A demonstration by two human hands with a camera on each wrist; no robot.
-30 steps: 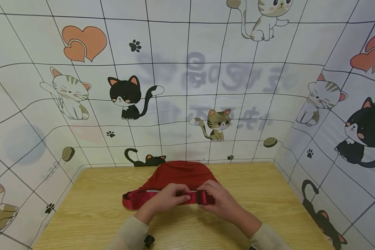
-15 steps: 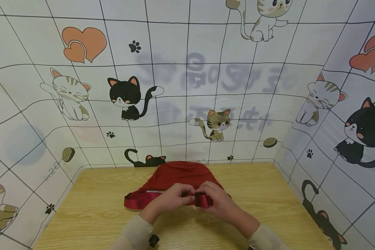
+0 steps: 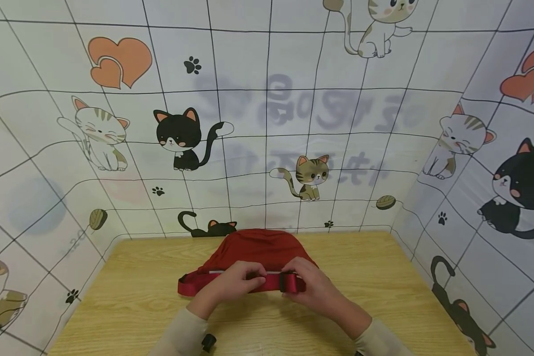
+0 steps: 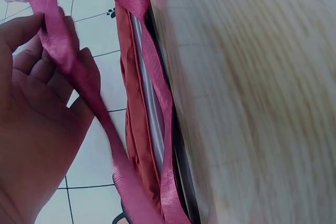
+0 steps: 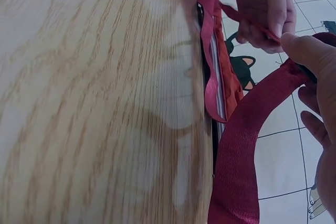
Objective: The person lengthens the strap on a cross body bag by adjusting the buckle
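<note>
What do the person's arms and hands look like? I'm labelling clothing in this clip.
Both hands, left hand and right hand, are bare: no gloves or rings visible. Each arm wears a cream long sleeve. A small black device sits at the left wrist.

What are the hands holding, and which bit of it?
Both hands hold the red bag by its strap: the left hand pinches the webbing, the right hand grips it at the dark buckle.
</note>
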